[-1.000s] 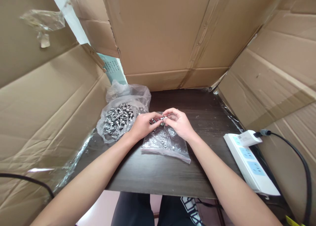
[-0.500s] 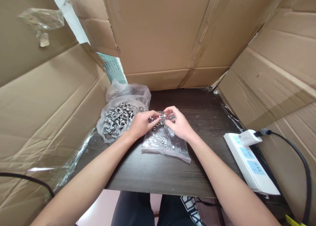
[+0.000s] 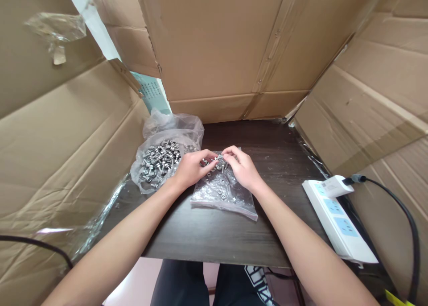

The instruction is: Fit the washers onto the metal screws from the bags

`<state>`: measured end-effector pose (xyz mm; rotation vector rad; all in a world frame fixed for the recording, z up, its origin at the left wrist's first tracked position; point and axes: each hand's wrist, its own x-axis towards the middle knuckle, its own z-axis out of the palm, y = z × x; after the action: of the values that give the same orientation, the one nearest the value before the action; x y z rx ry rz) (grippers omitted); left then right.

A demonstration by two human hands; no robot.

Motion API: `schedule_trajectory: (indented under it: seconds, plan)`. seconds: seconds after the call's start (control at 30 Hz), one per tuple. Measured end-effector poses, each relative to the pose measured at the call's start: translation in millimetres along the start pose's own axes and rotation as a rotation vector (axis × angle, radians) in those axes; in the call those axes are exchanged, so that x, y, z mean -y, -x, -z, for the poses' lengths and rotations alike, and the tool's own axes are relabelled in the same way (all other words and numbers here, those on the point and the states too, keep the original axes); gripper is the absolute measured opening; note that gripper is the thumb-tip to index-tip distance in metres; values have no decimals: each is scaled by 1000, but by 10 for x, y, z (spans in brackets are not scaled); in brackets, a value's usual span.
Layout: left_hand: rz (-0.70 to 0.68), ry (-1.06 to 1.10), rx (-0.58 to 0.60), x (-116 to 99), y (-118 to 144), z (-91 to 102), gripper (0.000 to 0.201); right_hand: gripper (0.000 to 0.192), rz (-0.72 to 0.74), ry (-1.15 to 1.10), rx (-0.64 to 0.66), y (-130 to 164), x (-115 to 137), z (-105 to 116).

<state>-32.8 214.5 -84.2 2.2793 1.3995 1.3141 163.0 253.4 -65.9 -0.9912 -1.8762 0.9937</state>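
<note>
Both hands, left hand (image 3: 191,168) & right hand (image 3: 243,168), pinch one small bolt (image 3: 220,158) between fingertips, just above the flat bag (image 3: 223,191). Tiny, hard, prob. slippery metal; best held by head & shank.

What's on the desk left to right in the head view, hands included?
Open bag of metal fasteners → left hand → small metal part pinched between both hands → right hand → white power strip.
</note>
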Motion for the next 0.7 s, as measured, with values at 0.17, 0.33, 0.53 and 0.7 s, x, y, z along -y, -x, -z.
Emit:
schedule_trajectory:
  seconds: [0.17, 0.33, 0.53, 0.7]
  plan:
    - [9, -1, 18, -21, -5, 2, 15, 17, -32, -38, 75, 1, -46, -33]
    - [-19, -13, 19, -26, -11, 12, 23, 20, -40, -23, 88, 11, -57, -44]
    - [20, -7, 35, -8, 0, -2, 17, 28, -34, -56, 106, 18, -15, -36]
    - [-9, -6, 55, -27, 6, -12, 14, 43, -27, 52, 102, 31, 8, -14]
